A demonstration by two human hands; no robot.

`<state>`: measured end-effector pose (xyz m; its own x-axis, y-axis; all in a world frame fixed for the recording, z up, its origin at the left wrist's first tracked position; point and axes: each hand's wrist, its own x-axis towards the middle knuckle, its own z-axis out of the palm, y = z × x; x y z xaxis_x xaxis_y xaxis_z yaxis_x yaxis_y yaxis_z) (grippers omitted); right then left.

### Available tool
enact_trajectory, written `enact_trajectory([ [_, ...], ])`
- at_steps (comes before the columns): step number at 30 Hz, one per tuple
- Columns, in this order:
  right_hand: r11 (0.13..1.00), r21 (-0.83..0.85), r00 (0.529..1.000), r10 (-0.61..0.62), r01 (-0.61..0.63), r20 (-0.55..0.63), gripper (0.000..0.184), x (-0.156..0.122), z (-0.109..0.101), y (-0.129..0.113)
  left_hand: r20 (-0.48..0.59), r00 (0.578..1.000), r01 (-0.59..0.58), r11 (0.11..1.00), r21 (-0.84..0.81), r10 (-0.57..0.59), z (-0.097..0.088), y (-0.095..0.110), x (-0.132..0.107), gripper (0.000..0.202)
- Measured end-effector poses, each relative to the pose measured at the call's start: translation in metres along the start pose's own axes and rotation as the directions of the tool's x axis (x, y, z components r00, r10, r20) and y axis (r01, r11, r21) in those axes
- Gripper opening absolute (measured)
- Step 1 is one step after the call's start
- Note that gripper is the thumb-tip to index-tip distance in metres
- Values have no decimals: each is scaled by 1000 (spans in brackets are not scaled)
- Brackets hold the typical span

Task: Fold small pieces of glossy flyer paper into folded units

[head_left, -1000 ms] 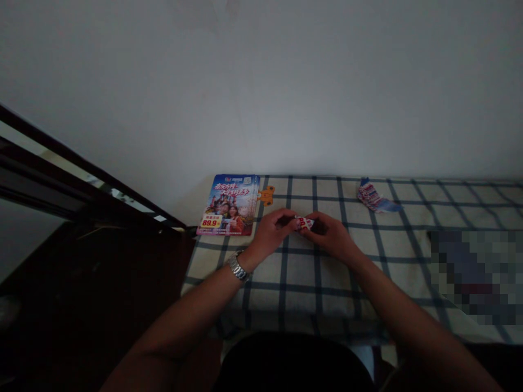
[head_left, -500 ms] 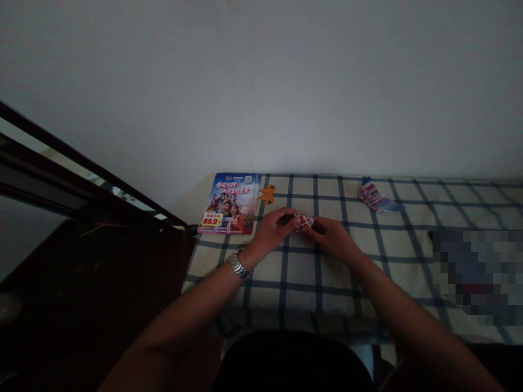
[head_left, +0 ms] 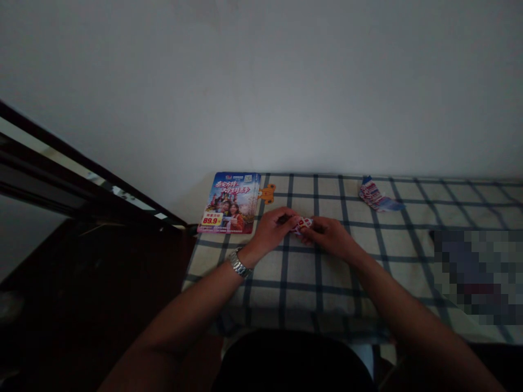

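Observation:
My left hand point(head_left: 272, 231), with a metal watch point(head_left: 237, 263) on the wrist, and my right hand point(head_left: 329, 236) meet over a checked cloth point(head_left: 310, 272). Between their fingertips both pinch a small folded piece of red-and-white printed paper point(head_left: 301, 224). The fingers of both hands are curled and closed on it, so most of the paper is hidden.
A stack of colourful flyers point(head_left: 231, 203) lies at the cloth's far left corner with a small orange cut-out point(head_left: 267, 194) beside it. A heap of folded printed papers point(head_left: 376, 196) sits farther right near the wall. A blurred patch point(head_left: 476, 275) is at right. Dark furniture point(head_left: 81, 218) stands left.
The hands have stayed almost in place; the fingers have shifted slightly on the small paper, which now looks more crumpled and turned between them.

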<state>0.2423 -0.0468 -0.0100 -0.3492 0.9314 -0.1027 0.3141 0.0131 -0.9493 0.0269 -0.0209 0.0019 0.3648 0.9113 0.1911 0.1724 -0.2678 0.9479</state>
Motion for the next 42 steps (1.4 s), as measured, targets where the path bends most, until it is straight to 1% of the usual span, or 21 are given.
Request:
enact_trajectory([
  [3, 1000, 6, 1000, -17, 17, 0, 32, -1, 2, -3, 13, 1000, -11, 1000, 17, 10, -1, -1, 1, 29],
  [7, 999, 0, 998, -54, 54, 19, 40, -5, 3, -12, 55, 998, 1, 1000, -7, -1, -1, -2, 1, 29],
  [12, 991, -110, 996, -80, 76, -32, 49, -6, 1, -18, 75, 997, -21, 999, 47, 17, 0, 2, -1, 30],
  [15, 989, -129, 997, -77, 74, -20, 50, -7, 1, -16, 75, 997, 0, 999, 48, -3, 0, 2, -1, 32],
  [19, 985, -151, 996, -88, 84, -18, 52, -7, 0, -16, 84, 996, 26, 1000, -10, -25, 0, -1, -1, 33],
  [24, 983, -168, 995, -81, 69, -65, 52, -6, -1, -16, 82, 995, 69, 996, -55, -64, -1, -1, 0, 35],
  [29, 977, -196, 992, -98, 81, -78, 50, -5, -2, -13, 72, 996, 59, 997, -50, -55, -1, -2, 0, 33],
  [33, 989, -141, 997, -60, 52, -54, 48, -5, -2, -11, 69, 997, 35, 999, 1, -35, -3, 0, 0, 34],
  [37, 999, -12, 1000, -30, 30, 11, 37, -6, 0, -8, 51, 999, 9, 997, 72, -12, -6, 4, -1, 29],
  [39, 999, 37, 1000, 2, -2, 25, 35, -6, 0, -7, 30, 1000, -3, 994, 109, 0, -6, 5, -1, 27],
  [42, 999, 40, 999, 30, -31, 14, 33, -6, -1, -8, 2, 1000, -14, 992, 128, 14, -5, 5, -2, 24],
])
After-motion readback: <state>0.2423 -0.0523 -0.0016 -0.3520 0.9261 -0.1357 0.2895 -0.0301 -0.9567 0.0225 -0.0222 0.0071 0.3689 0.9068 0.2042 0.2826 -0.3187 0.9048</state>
